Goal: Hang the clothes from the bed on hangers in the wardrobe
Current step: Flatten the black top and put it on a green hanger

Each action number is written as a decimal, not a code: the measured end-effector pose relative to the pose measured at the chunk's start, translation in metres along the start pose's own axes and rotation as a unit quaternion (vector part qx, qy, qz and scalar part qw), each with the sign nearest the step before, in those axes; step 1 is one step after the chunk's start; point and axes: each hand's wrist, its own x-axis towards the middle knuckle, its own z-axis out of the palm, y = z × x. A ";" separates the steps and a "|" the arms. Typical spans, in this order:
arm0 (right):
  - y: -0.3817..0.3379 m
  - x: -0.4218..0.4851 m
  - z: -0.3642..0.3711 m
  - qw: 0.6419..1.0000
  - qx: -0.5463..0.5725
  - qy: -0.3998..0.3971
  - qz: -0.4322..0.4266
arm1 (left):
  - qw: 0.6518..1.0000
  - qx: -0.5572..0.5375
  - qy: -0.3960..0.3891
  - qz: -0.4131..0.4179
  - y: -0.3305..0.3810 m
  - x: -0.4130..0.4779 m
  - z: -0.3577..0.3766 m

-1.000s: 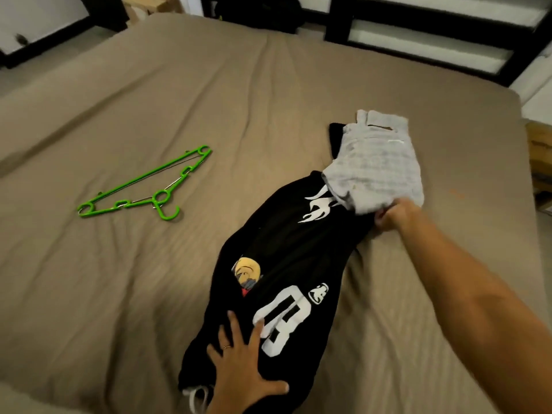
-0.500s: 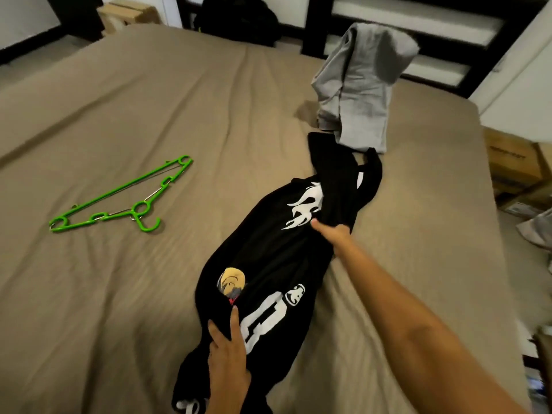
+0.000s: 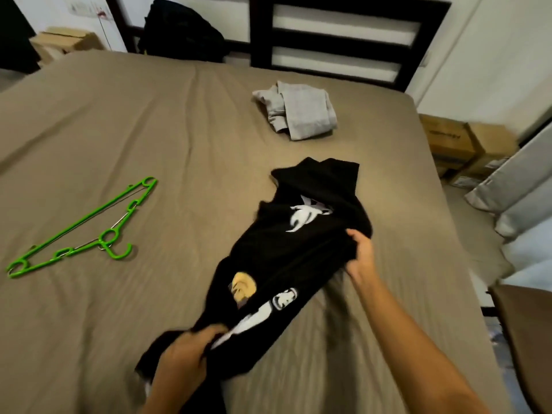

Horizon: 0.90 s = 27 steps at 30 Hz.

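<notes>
Brown bedding is covering the bed (image 3: 119, 130), which is filling most of the view, with a dark slatted headboard (image 3: 337, 34) standing at its far end. Between the two hands the black shirt (image 3: 298, 249) is lying across the bed, bunched into a long strip. Its long axis is running diagonally from the left hand, close to the person, up and away to the right, past the right hand. The left hand (image 3: 185, 354) is gripping the near end of the shirt with fingers curled into the cloth; this end is blurring in the picture. The right hand (image 3: 361, 255) is gripping the shirt's right edge about midway along, its fingers curling round the fabric. Beyond the right hand the far end of the shirt is lying folded on the bed and pointing toward the headboard. White prints and a round yellow one are showing on the upper face between the hands.

Well to the left of the left hand the green hanger (image 3: 80, 231) is lying flat on the bed — its long bar is slanting much the same way as the shirt, and its hook is turning toward the person. Farther off beyond the right hand, apart from the shirt, a grey garment (image 3: 301, 115) is lying crumpled near the headboard. Cardboard boxes (image 3: 466, 141) are sitting on the floor to the right of the right hand, off the bed's edge.
</notes>
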 end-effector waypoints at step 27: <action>0.003 -0.120 -0.286 0.597 -0.801 0.009 0.033 | 0.904 0.394 -0.163 0.045 0.063 0.069 0.033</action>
